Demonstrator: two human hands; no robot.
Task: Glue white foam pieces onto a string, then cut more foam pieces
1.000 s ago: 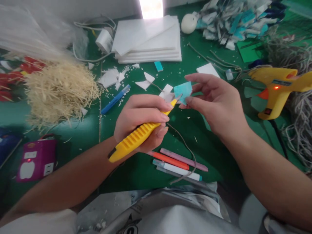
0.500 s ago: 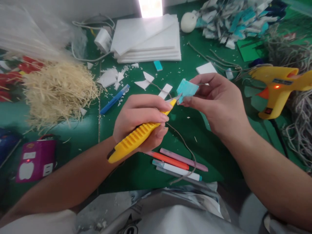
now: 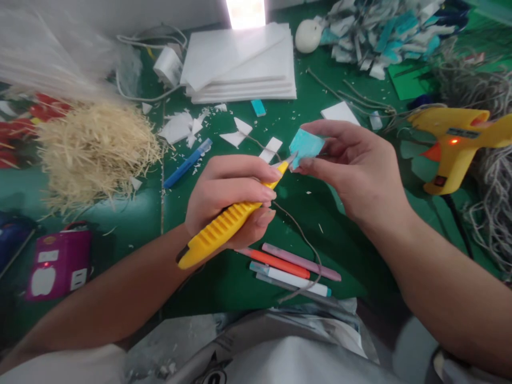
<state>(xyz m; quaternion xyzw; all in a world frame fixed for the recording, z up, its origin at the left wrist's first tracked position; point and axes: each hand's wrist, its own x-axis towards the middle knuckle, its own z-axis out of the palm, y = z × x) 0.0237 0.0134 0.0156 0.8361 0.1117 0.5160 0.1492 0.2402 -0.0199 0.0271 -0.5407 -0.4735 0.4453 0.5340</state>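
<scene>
My left hand (image 3: 236, 192) is closed round a yellow utility knife (image 3: 220, 232), its ribbed handle slanting up to the right. The blade tip meets the lower left edge of a small turquoise foam piece (image 3: 306, 145). Fingers and thumb of my right hand (image 3: 356, 165) pinch that piece from its right side, above the table. Beneath the knife runs a thin grey cord (image 3: 298, 226). A white foam strip (image 3: 271, 149) lies just beyond the blade. Several markers (image 3: 296, 269) rest near the table's front edge.
White foam sheets (image 3: 240, 61) are stacked at the back under a bright lamp (image 3: 246, 13). A yellow glue gun (image 3: 452, 146) with a lit red light stands at right. Straw-like shreds (image 3: 96, 152), a blue marker (image 3: 188, 162) and a purple box (image 3: 60, 264) lie at left.
Hardly anything differs. The knife and the turquoise foam piece keep almost the same place, and the whole view has shifted very slightly.
</scene>
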